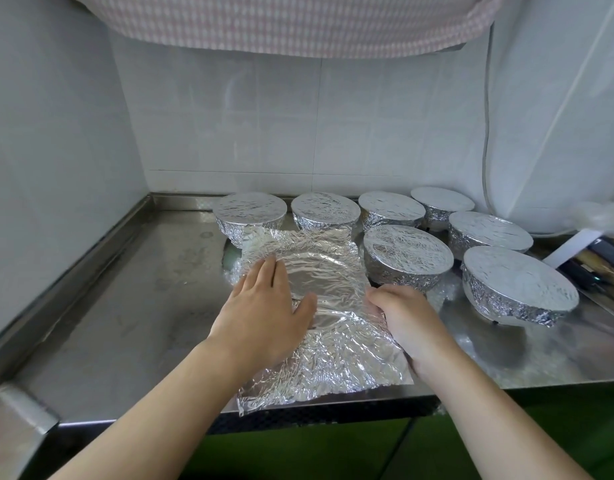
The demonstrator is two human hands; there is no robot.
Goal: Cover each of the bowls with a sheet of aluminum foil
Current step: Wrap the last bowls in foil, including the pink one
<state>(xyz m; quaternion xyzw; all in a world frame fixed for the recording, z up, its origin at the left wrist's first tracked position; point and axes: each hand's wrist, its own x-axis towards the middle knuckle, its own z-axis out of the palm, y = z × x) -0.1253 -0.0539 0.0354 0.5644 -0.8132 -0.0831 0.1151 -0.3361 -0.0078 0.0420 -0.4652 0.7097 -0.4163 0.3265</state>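
A loose, crinkled sheet of aluminum foil (329,344) lies draped over a bowl in the middle of the steel counter; the bowl's round rim shows through the foil (316,268). My left hand (264,313) presses flat on the foil over the bowl's left side, fingers straight. My right hand (399,313) grips the foil's right edge with curled fingers. Several bowls stand wrapped in foil behind and to the right, among them one at the back left (250,211), one in the middle (407,256) and one at the near right (520,284).
The steel counter (132,306) has a raised lip on the left and a front edge under the foil's hanging end. Dark tools (599,261) lie at the far right. Tiled walls close in behind and left; a checked cloth (298,22) hangs overhead.
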